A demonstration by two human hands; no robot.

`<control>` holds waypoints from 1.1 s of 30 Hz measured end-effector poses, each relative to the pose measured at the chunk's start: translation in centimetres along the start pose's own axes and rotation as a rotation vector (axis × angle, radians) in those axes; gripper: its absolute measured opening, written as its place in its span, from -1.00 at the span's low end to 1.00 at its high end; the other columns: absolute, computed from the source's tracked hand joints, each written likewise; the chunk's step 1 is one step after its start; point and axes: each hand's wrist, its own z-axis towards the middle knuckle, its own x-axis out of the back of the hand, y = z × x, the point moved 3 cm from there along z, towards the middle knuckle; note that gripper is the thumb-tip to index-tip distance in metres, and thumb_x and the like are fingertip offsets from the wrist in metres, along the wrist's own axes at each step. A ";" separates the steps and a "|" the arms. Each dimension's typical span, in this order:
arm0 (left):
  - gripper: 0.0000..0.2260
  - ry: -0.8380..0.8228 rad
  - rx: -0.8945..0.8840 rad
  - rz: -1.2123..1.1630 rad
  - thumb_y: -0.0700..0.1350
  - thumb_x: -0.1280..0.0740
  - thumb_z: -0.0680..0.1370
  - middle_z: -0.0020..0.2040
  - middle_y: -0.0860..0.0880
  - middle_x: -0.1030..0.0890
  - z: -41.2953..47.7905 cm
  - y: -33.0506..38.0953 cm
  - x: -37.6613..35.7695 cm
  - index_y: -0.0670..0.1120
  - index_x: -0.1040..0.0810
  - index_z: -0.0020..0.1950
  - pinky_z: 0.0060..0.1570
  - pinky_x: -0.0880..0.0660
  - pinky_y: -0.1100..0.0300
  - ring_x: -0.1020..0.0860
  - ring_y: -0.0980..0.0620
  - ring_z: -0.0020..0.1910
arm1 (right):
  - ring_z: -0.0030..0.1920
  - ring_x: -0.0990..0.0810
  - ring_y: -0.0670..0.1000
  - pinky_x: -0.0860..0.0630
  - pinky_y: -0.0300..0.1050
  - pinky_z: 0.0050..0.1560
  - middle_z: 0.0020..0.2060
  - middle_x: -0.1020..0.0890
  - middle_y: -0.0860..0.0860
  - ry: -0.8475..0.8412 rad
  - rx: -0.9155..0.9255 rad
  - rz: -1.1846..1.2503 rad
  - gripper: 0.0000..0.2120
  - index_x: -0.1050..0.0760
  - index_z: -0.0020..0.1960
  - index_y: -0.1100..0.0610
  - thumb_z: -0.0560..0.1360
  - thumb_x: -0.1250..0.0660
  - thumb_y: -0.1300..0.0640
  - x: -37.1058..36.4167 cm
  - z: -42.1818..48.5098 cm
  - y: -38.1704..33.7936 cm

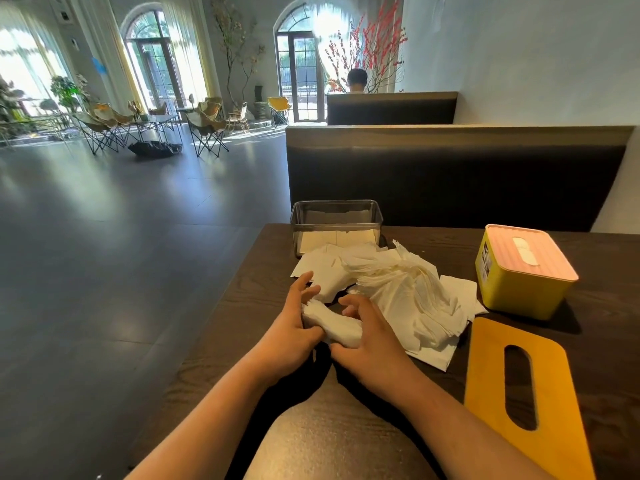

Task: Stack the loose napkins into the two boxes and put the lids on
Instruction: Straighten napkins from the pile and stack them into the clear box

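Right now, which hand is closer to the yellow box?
The right. The right hand grips the napkin bundle on the side toward the yellow box; the left hand holds its other end, farther away.

White napkin pile [408, 292] between clear box [336, 216], lidded yellow box [512, 289].

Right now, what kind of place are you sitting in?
Probably a café or restaurant: padded booth seats, a yellow napkin box on the table, and folding chairs around small tables beyond.

Dark booth backrest [450, 174] behind table [606, 306]; folding chairs [207, 129] beyond.
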 end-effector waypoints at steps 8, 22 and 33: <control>-0.09 -0.069 0.014 0.015 -0.41 -0.29 0.56 0.46 0.02 -0.44 0.5 0.7 0.4 0.40 -0.02 0.61 0.17 -0.64 0.08 -0.68 0.06 0.15 | 0.24 -0.45 -0.28 -0.38 -0.47 0.16 0.24 -0.47 -0.18 0.097 0.065 0.020 -0.53 -0.41 0.30 -0.14 0.51 -0.44 0.23 0.4 0.0 -0.2; -0.12 -0.075 0.021 -0.038 -0.35 -0.40 0.52 0.39 0.00 -0.52 0.8 0.8 0.2 0.32 -0.11 0.62 0.08 -0.66 0.06 -0.70 -0.05 0.07 | 0.14 -0.58 -0.14 -0.61 -0.15 0.09 0.17 -0.54 -0.18 0.116 0.024 0.093 -0.48 -0.40 0.28 -0.27 0.48 -0.51 0.14 0.7 -0.1 -0.1; -0.19 -0.034 0.000 -0.008 -0.39 -0.31 0.55 0.31 -0.03 -0.60 0.7 0.2 -0.4 0.33 -0.19 0.58 0.04 -0.67 -0.11 -0.69 -0.19 -0.01 | 0.15 -0.59 -0.29 -0.51 -0.42 0.03 0.15 -0.61 -0.28 0.022 0.018 0.138 -0.45 -0.43 0.28 -0.40 0.53 -0.46 0.18 0.9 -0.4 -1.0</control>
